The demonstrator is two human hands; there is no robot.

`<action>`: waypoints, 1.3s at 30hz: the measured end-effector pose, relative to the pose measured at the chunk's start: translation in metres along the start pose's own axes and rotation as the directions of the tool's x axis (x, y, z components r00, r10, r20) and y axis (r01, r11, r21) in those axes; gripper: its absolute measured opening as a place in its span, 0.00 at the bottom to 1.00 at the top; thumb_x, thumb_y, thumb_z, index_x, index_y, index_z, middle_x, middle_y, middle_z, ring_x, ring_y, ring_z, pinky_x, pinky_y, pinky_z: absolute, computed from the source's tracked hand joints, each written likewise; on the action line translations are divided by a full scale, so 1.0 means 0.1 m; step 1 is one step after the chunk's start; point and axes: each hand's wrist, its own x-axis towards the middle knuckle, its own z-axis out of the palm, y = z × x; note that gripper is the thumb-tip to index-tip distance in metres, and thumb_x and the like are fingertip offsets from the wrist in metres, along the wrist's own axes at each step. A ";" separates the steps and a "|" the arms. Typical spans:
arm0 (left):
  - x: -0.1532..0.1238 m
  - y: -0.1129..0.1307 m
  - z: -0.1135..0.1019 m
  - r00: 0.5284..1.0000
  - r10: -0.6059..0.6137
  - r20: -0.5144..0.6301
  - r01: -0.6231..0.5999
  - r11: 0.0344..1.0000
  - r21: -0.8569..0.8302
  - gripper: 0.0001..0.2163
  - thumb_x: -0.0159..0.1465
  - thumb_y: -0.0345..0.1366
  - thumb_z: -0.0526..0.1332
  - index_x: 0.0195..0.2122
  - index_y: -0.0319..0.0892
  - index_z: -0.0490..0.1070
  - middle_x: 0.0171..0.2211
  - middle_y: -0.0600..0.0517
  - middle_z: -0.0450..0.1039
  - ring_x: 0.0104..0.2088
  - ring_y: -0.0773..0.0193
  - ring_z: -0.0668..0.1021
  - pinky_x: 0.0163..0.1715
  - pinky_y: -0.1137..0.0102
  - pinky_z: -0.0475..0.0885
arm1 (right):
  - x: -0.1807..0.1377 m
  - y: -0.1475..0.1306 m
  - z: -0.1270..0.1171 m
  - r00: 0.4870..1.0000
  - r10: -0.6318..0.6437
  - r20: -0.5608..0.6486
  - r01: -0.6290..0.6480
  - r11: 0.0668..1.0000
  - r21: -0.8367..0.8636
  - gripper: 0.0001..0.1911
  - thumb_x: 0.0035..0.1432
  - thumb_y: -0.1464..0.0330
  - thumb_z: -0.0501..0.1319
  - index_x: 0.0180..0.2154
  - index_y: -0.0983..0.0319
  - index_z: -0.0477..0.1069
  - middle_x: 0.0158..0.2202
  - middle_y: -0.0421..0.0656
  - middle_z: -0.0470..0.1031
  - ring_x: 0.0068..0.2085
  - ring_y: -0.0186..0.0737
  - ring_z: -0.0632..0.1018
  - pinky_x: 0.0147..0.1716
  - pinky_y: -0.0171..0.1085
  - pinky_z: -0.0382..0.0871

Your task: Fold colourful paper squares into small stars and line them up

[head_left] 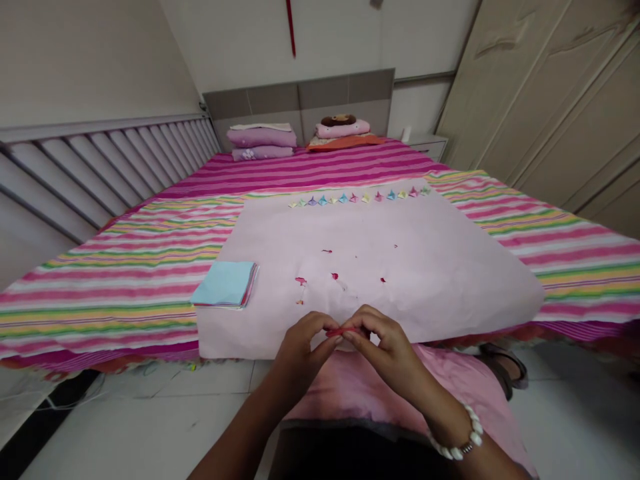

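At the bed's near edge, the left hand and right hand are held close together, thumbs pressed toward bent fingers in a pinch; both forearms are angled inward from below.

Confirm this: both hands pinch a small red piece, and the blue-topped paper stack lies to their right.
The left hand and right hand do pinch a small red piece, but the head view shows the blue-topped paper stack to their left, not their right.
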 end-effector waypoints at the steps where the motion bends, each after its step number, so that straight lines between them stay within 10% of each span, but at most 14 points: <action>1: 0.00 0.01 -0.01 0.999 -0.009 0.043 0.008 1.000 0.016 0.03 0.62 0.32 0.60 0.35 0.41 0.73 0.33 0.51 0.74 0.35 0.63 0.75 0.37 0.69 0.68 | 0.00 0.00 0.00 1.000 0.006 0.010 -0.006 1.000 0.013 0.08 0.60 0.68 0.59 0.29 0.61 0.74 0.27 0.40 0.67 0.29 0.35 0.68 0.28 0.35 0.62; 6: 0.00 0.06 -0.03 0.986 -0.041 0.161 0.031 0.998 0.063 0.11 0.64 0.36 0.57 0.26 0.40 0.74 0.24 0.53 0.73 0.28 0.64 0.72 0.32 0.69 0.65 | 0.00 0.05 -0.01 0.995 0.094 0.038 -0.099 0.984 0.148 0.10 0.56 0.65 0.62 0.25 0.62 0.72 0.25 0.39 0.66 0.27 0.35 0.67 0.27 0.34 0.61; 14: 0.01 0.05 -0.02 0.964 -0.258 0.069 0.265 0.892 -0.366 0.08 0.55 0.38 0.66 0.23 0.40 0.75 0.23 0.54 0.75 0.28 0.66 0.74 0.32 0.72 0.66 | 0.03 0.06 0.00 0.920 0.379 0.095 -0.366 0.748 0.554 0.09 0.41 0.66 0.71 0.21 0.62 0.73 0.20 0.39 0.74 0.24 0.34 0.71 0.27 0.35 0.63; 21: 0.06 -0.04 0.09 0.878 -0.435 0.199 0.465 0.679 -0.568 0.12 0.55 0.42 0.65 0.21 0.39 0.74 0.20 0.53 0.74 0.27 0.65 0.74 0.33 0.70 0.68 | 0.06 0.18 0.06 0.863 0.503 0.053 -0.421 0.656 0.627 0.11 0.39 0.66 0.71 0.17 0.63 0.71 0.16 0.37 0.69 0.19 0.29 0.61 0.21 0.32 0.52; 34: 0.20 -0.16 0.19 0.822 -0.505 0.261 0.557 0.623 -0.548 0.16 0.57 0.47 0.61 0.24 0.38 0.74 0.20 0.52 0.73 0.26 0.65 0.73 0.32 0.69 0.66 | 0.15 0.28 0.03 0.818 0.569 0.080 -0.449 0.547 0.707 0.12 0.39 0.64 0.73 0.23 0.64 0.75 0.16 0.38 0.72 0.18 0.29 0.68 0.21 0.31 0.59; 39: 0.30 -0.27 0.19 0.930 -0.365 -0.039 0.323 0.864 -0.387 0.12 0.59 0.44 0.60 0.35 0.41 0.75 0.33 0.49 0.76 0.35 0.61 0.76 0.34 0.68 0.69 | 0.26 0.35 -0.01 0.770 0.637 0.027 -0.436 0.495 0.751 0.11 0.37 0.66 0.73 0.21 0.65 0.74 0.18 0.39 0.73 0.18 0.28 0.68 0.19 0.31 0.61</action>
